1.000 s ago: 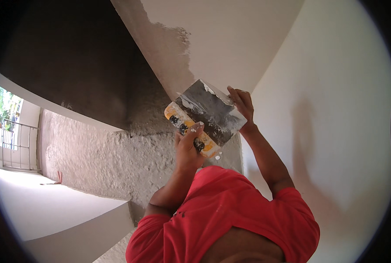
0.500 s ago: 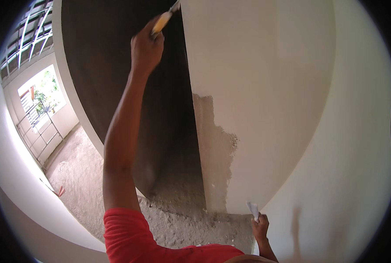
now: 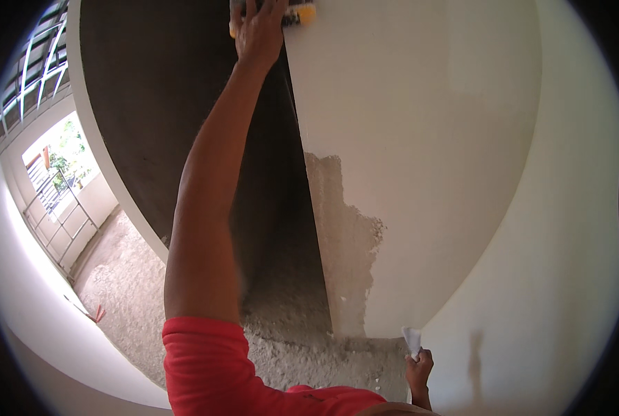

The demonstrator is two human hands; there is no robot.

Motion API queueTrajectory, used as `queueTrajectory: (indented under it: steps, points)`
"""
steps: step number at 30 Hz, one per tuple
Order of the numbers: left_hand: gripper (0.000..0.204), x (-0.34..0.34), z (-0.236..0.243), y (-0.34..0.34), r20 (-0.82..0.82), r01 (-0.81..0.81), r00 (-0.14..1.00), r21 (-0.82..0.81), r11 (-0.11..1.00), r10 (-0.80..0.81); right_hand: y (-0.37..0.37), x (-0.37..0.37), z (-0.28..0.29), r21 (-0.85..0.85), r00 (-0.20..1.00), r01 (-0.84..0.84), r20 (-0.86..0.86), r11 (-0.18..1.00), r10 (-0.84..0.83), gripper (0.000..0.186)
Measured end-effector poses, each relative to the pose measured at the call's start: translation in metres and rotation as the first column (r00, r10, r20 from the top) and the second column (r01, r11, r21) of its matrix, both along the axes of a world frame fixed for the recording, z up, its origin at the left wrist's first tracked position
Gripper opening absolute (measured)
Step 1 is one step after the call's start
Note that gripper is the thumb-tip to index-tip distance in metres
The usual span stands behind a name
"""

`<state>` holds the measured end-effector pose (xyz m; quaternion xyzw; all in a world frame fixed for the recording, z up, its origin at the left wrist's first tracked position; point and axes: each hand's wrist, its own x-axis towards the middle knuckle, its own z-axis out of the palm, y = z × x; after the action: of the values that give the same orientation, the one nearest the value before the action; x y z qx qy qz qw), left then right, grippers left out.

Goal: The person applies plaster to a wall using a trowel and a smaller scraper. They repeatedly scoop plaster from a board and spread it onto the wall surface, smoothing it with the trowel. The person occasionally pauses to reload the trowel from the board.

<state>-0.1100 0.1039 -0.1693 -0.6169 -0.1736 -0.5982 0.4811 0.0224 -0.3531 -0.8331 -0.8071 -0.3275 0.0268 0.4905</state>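
Note:
High at the top edge, my left hand (image 3: 259, 36) grips a yellow-and-black-handled tool (image 3: 301, 15), apparently a broad putty knife. Its fingers reach over the tool, which is partly cut off by the frame and blurred. It is at the vertical edge between the dark wall recess (image 3: 164, 104) and the pale wall (image 3: 406, 125). Low on the right, my right hand (image 3: 418, 366) is closed around a small scraper (image 3: 412, 341) with a whitish blade pointing up; the fingers hide its handle. A rough greyish-brown patch (image 3: 344, 243) runs down the pale wall beside that edge.
Rough bare concrete floor (image 3: 309, 360) lies below the wall. A white wall (image 3: 552, 277) stands close on the right, with a shadow on it. At far left, a metal frame (image 3: 63, 215) stands before a window opening (image 3: 63, 163).
My left hand has shifted right and upward, and its tool has turned from pointing up to lying roughly crosswise. My right hand with the scraper sits slightly lower and further right.

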Motion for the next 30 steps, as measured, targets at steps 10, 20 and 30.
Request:
queueTrajectory:
  steps: [10,20,30]
  points:
    - [0.062,-0.022,0.030,-0.015,-0.045,-0.012,0.999,-0.063,0.998,0.009,0.004,0.001,0.006,0.006,0.996,0.003,-0.089,1.000,-0.003,0.019]
    - [0.054,-0.013,0.047,-0.052,-0.115,-0.112,0.991,-0.365,0.924,0.074,-0.003,0.001,0.007,-0.032,0.994,-0.021,-0.106,0.999,0.017,0.024]
    - [0.081,-0.009,-0.147,-0.012,-0.205,-0.202,0.968,-0.291,0.935,0.146,-0.008,0.018,0.027,-0.090,0.991,-0.039,-0.134,0.995,0.026,0.023]
